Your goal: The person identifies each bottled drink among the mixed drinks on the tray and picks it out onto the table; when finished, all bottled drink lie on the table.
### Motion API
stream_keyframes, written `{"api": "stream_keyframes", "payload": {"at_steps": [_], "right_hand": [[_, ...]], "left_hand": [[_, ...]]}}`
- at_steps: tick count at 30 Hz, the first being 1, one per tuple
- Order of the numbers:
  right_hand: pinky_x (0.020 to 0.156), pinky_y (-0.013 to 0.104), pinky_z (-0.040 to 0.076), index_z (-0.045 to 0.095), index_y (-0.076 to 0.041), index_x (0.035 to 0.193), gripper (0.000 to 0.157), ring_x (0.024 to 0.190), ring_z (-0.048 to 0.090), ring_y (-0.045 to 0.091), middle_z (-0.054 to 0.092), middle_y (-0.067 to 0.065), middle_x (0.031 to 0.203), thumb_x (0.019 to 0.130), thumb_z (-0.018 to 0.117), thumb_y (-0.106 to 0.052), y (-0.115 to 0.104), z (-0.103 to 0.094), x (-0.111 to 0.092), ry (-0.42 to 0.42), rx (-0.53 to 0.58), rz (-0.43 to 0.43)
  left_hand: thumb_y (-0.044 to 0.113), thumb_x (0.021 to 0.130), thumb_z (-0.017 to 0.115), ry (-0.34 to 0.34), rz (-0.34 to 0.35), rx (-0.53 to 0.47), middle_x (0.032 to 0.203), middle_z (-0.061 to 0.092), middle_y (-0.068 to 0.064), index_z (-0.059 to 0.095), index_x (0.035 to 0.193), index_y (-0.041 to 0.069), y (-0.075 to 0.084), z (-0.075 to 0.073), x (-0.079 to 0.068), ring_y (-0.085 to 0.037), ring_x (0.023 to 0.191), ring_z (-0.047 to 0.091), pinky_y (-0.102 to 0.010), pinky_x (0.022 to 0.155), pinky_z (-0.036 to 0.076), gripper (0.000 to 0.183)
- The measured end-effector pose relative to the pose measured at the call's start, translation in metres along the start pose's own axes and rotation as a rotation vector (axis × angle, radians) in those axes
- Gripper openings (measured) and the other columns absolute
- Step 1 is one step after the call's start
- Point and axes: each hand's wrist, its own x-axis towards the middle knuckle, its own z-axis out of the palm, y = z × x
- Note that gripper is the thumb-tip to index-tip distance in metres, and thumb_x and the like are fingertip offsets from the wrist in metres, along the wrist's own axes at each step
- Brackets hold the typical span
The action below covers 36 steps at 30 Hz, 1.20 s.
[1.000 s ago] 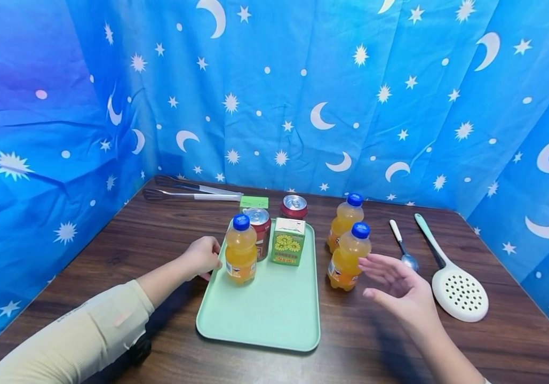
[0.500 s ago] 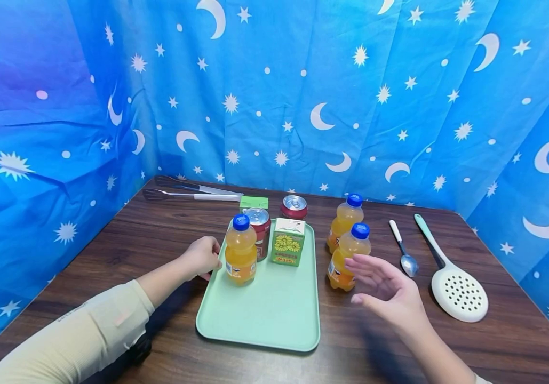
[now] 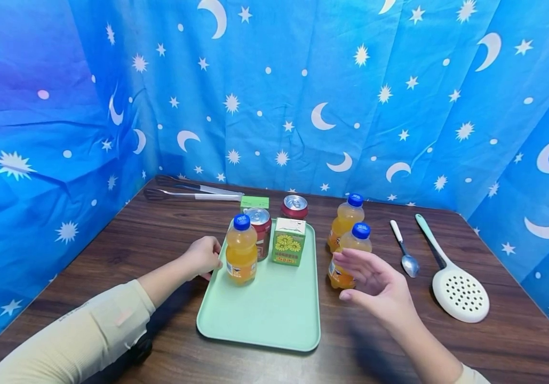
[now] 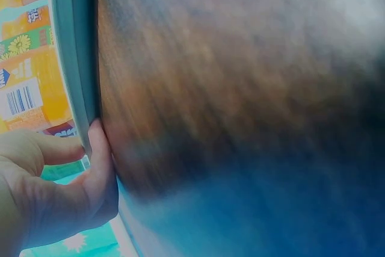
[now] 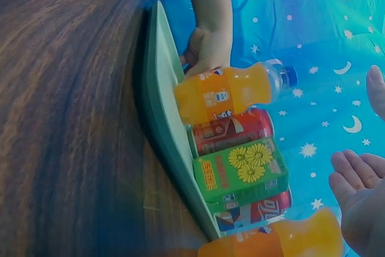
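Note:
My left hand [image 3: 202, 257] pinches the left rim of a pale green tray [image 3: 260, 320] between thumb and finger, as the left wrist view also shows. Upright on the tray stand an orange soda bottle [image 3: 241, 258], a red soda can [image 3: 261, 234] and a green drink carton [image 3: 288, 244] with yellow flowers. My right hand [image 3: 380, 288] is spread with nothing between thumb and fingers. It partly hides the nearer of two orange soda bottles [image 3: 341, 272] right of the tray; contact cannot be made out. The farther bottle [image 3: 348, 218] stands just behind.
Another red can [image 3: 295, 206] and a small green box [image 3: 254, 202] show at the tray's far end. Tongs [image 3: 202, 196] lie at the back left. A spoon [image 3: 410, 264] and a white skimmer [image 3: 460, 293] lie on the right. A star-patterned curtain [image 3: 279, 106] encloses the table.
My right hand has shifted left, from the right side of the nearer bottle to in front of it. The left hand, tray and drinks have stayed put.

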Motion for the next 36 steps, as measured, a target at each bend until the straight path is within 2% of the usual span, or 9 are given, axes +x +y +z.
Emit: {"api": "stream_keyframes", "payload": {"at_steps": [6,13,20,25,36], "right_hand": [[0.097,0.04,0.043,0.044,0.012,0.127,0.065,0.115,0.053,0.032,0.053,0.03,0.123,0.069,0.07,0.02,0.002,0.006,0.006,-0.009,0.025,-0.006],[0.097,0.033,0.044,0.046,0.008,0.129,0.062,0.116,0.053,0.027,0.056,0.022,0.124,0.073,0.073,0.01,0.001,0.014,0.013,-0.007,-0.027,0.043],[0.095,0.031,0.045,0.048,0.007,0.127,0.057,0.114,0.055,0.026,0.056,0.024,0.122,0.075,0.07,0.013,0.002,0.024,0.02,-0.004,0.0,0.01],[0.096,0.033,0.045,0.05,0.005,0.126,0.057,0.114,0.055,0.025,0.057,0.022,0.122,0.074,0.072,0.01,0.0,0.029,0.027,-0.009,-0.006,0.025],[0.096,0.037,0.045,0.048,0.01,0.125,0.057,0.114,0.054,0.03,0.055,0.027,0.121,0.074,0.072,0.011,0.007,0.043,0.042,-0.025,0.065,-0.016]], "left_hand": [[-0.01,0.079,0.063,-0.004,0.003,0.004,0.078,0.046,-0.014,0.05,0.102,-0.005,0.001,-0.001,-0.001,-0.024,0.07,0.055,-0.031,0.049,0.056,0.027],[-0.01,0.079,0.064,-0.006,0.007,0.01,0.079,0.047,-0.014,0.05,0.1,-0.005,0.001,-0.003,-0.001,-0.024,0.071,0.056,-0.032,0.049,0.056,0.026],[-0.01,0.079,0.064,-0.012,0.0,-0.011,0.081,0.048,-0.015,0.049,0.099,-0.004,0.001,-0.002,-0.002,-0.025,0.073,0.056,-0.032,0.049,0.056,0.025],[-0.01,0.079,0.064,-0.018,0.002,-0.027,0.082,0.048,-0.015,0.049,0.099,-0.005,0.001,-0.002,-0.002,-0.025,0.074,0.056,-0.033,0.049,0.057,0.026],[-0.01,0.079,0.064,-0.019,0.0,-0.033,0.082,0.048,-0.015,0.049,0.1,-0.005,-0.001,-0.002,0.0,-0.025,0.074,0.055,-0.033,0.05,0.057,0.027]]}}
